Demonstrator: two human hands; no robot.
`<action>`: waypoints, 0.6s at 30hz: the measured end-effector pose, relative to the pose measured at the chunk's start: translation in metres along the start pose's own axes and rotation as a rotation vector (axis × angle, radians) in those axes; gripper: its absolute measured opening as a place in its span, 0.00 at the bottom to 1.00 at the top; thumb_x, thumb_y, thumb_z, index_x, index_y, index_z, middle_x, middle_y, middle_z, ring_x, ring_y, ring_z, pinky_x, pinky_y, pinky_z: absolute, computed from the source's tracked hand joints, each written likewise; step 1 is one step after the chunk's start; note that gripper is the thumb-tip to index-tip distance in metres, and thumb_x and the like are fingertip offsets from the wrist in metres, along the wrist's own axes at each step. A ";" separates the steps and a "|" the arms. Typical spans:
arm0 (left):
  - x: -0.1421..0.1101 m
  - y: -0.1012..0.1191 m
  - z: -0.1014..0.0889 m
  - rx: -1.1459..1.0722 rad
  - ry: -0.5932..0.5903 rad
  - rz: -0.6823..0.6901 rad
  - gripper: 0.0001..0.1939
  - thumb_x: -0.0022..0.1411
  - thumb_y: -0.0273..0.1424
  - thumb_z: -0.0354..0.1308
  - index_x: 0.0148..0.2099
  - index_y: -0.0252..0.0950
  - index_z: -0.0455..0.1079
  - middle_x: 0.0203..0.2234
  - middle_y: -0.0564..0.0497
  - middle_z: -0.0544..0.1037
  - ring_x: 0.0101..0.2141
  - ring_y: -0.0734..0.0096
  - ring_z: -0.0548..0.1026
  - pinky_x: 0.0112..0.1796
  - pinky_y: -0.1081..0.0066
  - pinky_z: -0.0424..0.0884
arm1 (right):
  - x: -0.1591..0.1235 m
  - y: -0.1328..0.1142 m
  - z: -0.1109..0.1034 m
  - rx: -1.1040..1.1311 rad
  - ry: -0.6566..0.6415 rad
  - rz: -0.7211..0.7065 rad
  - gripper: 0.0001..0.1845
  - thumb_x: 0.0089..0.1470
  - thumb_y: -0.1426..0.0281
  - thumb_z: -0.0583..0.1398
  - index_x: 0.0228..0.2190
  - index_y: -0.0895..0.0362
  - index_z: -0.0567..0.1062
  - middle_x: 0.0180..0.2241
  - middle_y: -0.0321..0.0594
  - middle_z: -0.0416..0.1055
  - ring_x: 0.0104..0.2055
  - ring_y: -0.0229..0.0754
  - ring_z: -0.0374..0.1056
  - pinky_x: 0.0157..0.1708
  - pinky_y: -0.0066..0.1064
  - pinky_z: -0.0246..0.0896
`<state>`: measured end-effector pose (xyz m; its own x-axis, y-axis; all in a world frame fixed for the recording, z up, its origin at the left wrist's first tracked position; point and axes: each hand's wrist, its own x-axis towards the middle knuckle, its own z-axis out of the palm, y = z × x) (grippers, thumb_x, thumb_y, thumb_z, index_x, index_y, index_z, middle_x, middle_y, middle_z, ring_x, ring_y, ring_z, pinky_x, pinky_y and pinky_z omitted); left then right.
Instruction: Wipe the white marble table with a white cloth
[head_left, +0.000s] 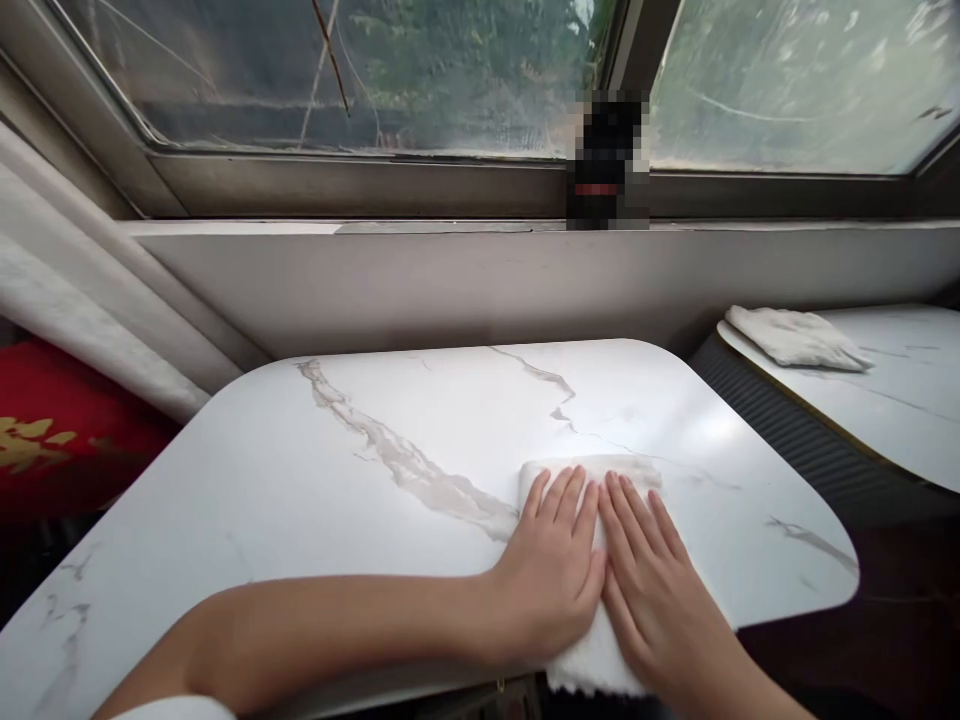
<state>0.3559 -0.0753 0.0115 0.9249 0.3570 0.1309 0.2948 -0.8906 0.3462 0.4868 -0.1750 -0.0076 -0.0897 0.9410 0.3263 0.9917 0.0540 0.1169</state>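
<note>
A folded white cloth (589, 655) lies on the white marble-patterned tabletop (247, 480), its lower end reaching past the near edge. My left hand (551, 560) rests flat on the cloth with its fingers stretched out. Beside it, my right hand (649, 570) also presses flat on the cloth, fingers extended. The two hands touch or nearly touch along their inner sides. Much of the cloth's middle is hidden beneath them.
To the right stands a second marbled table (900, 400) with another folded white cloth (795, 338) on it. A window (360, 80) and its ledge run behind. At left hang a pale curtain (82, 250) and a red fabric item with gold marks (67, 430).
</note>
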 end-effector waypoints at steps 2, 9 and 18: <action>-0.021 0.002 -0.010 -0.095 -0.070 0.002 0.27 0.71 0.35 0.33 0.68 0.31 0.37 0.65 0.46 0.42 0.63 0.67 0.38 0.62 0.60 0.42 | -0.007 -0.014 -0.007 0.017 0.011 -0.012 0.42 0.53 0.71 0.49 0.63 0.70 0.33 0.63 0.56 0.45 0.64 0.57 0.42 0.59 0.53 0.46; -0.003 -0.037 -0.018 -0.115 -0.050 -0.203 0.27 0.71 0.36 0.31 0.67 0.32 0.40 0.65 0.47 0.44 0.63 0.67 0.42 0.61 0.60 0.46 | 0.050 -0.014 0.007 0.061 -0.035 -0.047 0.37 0.54 0.71 0.48 0.63 0.70 0.44 0.61 0.55 0.51 0.64 0.57 0.42 0.60 0.55 0.41; 0.094 -0.163 -0.029 0.167 0.200 -0.325 0.25 0.69 0.29 0.34 0.64 0.27 0.51 0.63 0.46 0.54 0.62 0.69 0.49 0.61 0.65 0.41 | 0.207 0.025 0.073 0.145 -0.132 0.096 0.31 0.57 0.70 0.43 0.60 0.70 0.53 0.63 0.53 0.48 0.65 0.50 0.42 0.62 0.46 0.37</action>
<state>0.3882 0.1120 -0.0062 0.7174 0.6600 0.2230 0.6136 -0.7502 0.2462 0.4998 0.0457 -0.0055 0.0090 0.9792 0.2027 0.9988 0.0008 -0.0482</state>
